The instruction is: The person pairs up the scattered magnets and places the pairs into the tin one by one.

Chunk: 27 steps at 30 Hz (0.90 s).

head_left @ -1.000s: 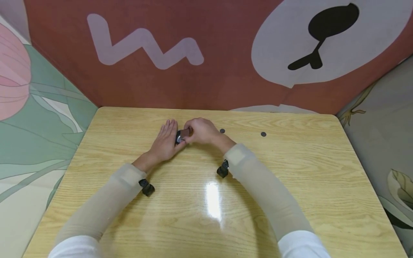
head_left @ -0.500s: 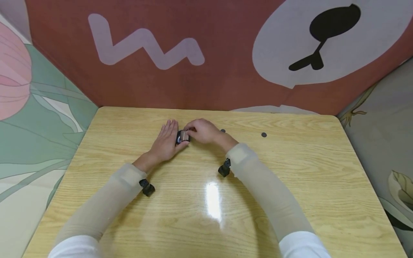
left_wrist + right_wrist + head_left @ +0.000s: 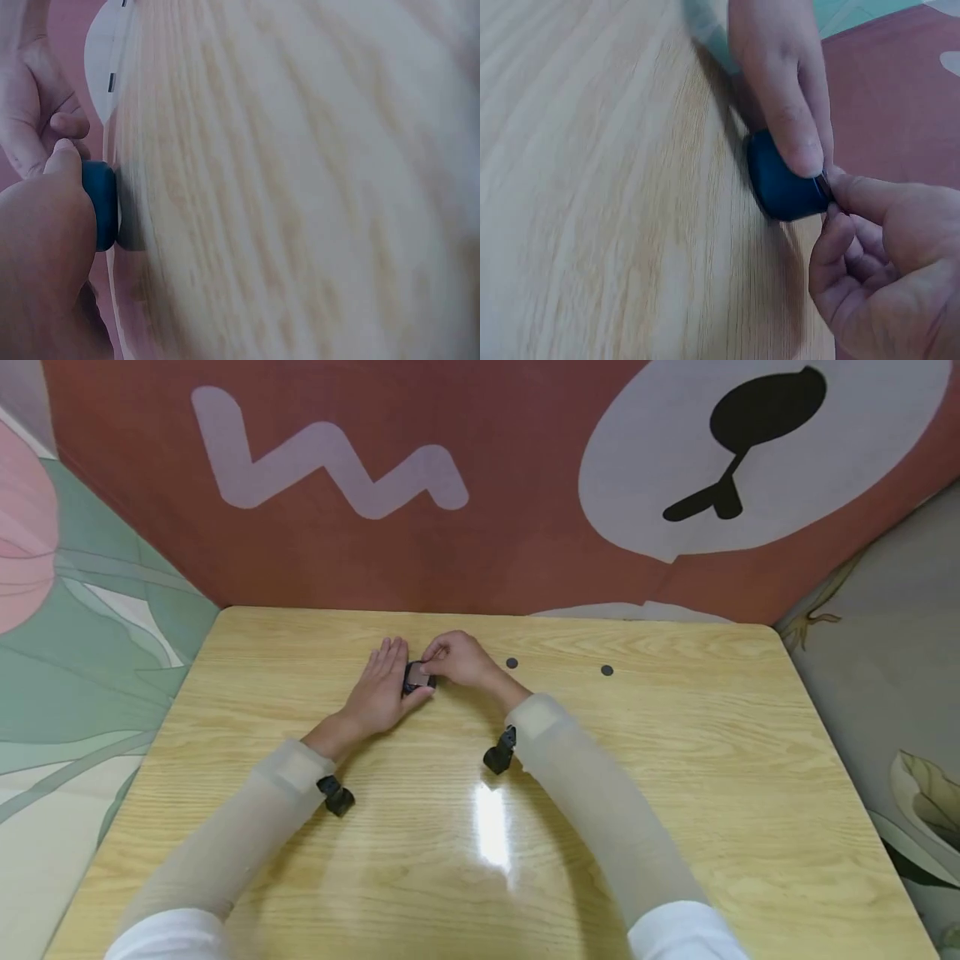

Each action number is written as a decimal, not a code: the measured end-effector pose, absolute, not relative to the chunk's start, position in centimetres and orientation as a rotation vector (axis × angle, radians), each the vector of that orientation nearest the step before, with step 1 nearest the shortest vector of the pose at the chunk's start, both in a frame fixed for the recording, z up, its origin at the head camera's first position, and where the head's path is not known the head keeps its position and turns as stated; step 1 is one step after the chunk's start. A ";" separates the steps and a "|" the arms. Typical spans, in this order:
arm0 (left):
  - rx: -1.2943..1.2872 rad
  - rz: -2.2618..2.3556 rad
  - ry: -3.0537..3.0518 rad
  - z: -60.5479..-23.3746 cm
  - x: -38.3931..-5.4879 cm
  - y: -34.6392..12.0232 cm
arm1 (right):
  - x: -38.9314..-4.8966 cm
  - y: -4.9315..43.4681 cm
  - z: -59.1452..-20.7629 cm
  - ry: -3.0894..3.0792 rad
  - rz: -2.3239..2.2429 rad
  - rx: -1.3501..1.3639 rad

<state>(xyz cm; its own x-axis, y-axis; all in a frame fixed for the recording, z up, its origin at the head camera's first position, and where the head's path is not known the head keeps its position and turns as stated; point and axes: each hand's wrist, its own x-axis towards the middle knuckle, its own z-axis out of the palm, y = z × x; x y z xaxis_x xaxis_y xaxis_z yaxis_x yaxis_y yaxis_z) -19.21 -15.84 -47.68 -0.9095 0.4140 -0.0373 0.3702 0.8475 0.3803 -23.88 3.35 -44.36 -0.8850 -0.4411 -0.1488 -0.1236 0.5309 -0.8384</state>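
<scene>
A small dark blue case point(image 3: 420, 677) with rounded corners and a flat brownish top sits on the table between the two hands. Its exact kind cannot be told. My left hand point(image 3: 378, 693) lies with straight fingers along its left side, and the thumb touches its near side. In the right wrist view the left thumb presses on the blue body point(image 3: 784, 184). My right hand point(image 3: 461, 660) has thumb and forefinger brought together at the case's far right edge, pinching there by a thin brown strip point(image 3: 824, 184). The fingertips partly hide that edge.
Two small dark discs point(image 3: 512, 663) point(image 3: 607, 671) lie on the wooden table point(image 3: 637, 793), to the right of the hands near its back edge. A red wall point(image 3: 337, 560) stands right behind the table, with patterned walls at both sides.
The right fingertips have shifted slightly over the case's top; the brown patch seen by them earlier is hidden now. The left hand stays in place. The view has shifted a little.
</scene>
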 end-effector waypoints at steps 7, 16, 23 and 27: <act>0.615 0.573 2.896 -47.7 -19.3 -16.1 | -23.3 2.1 -43.9 2.426 -1.246 -0.234; 0.609 0.592 2.897 -47.9 -19.4 -15.8 | -23.1 1.4 -45.2 2.592 -1.061 -0.293; 0.627 0.602 2.914 -47.9 -19.3 -16.0 | -23.3 1.8 -44.9 2.552 -1.107 -0.312; 0.622 0.606 2.922 -48.0 -19.3 -16.1 | -23.3 1.2 -45.0 2.598 -1.093 -0.275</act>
<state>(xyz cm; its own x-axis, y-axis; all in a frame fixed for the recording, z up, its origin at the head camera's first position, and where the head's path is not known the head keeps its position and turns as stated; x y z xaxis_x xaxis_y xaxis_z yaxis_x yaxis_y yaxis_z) -19.28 -16.07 -47.97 -0.9126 0.4087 -0.0086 0.3715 0.8380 0.3996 -23.33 1.17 -45.00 -0.9341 -0.2912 -0.2063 -0.0561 0.6907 -0.7210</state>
